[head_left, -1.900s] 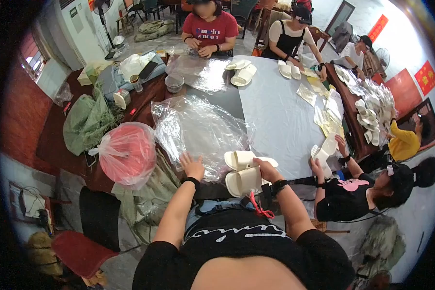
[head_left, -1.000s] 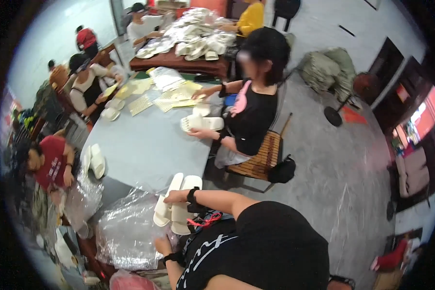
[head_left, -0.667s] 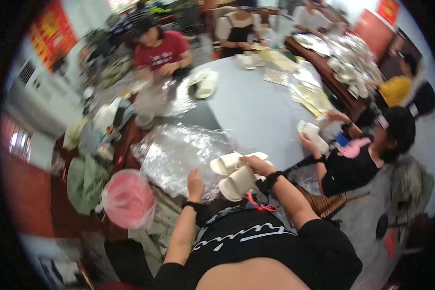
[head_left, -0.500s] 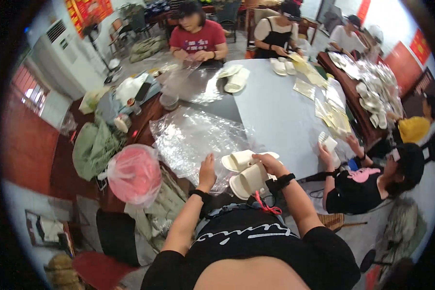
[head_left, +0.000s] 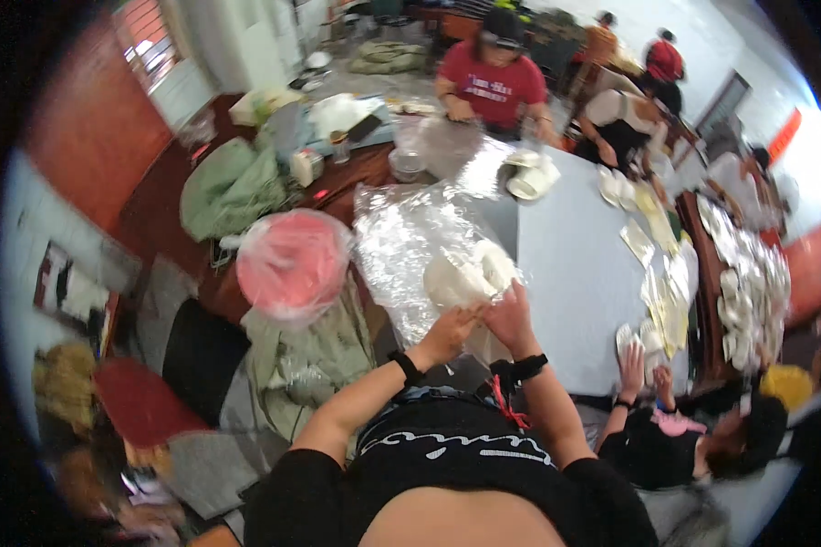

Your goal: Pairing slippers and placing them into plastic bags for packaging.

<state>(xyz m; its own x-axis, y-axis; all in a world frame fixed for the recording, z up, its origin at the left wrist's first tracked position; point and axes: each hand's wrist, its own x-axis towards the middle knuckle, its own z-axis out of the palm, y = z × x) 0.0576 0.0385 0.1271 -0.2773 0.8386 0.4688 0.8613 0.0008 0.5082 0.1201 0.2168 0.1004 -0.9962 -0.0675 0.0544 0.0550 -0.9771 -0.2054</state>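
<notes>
A pair of cream slippers is held over clear plastic bags at the table's near edge. My right hand grips the pair from the near right. My left hand meets it at the near end, fingers bent in against the slippers and close to the right hand. Motion blurs the fingertips and the slippers' edges, so the exact finger placement is hard to make out.
A pink round bundle in clear plastic stands left of the bags. Another cream pair lies farther back on the grey table. At the right, a co-worker's hands handle slippers. Across the table sits a person in red.
My view has swung right. My left hand, earlier apart and open, has come over to the slippers. The pair has moved up over the plastic bags in my right hand.
</notes>
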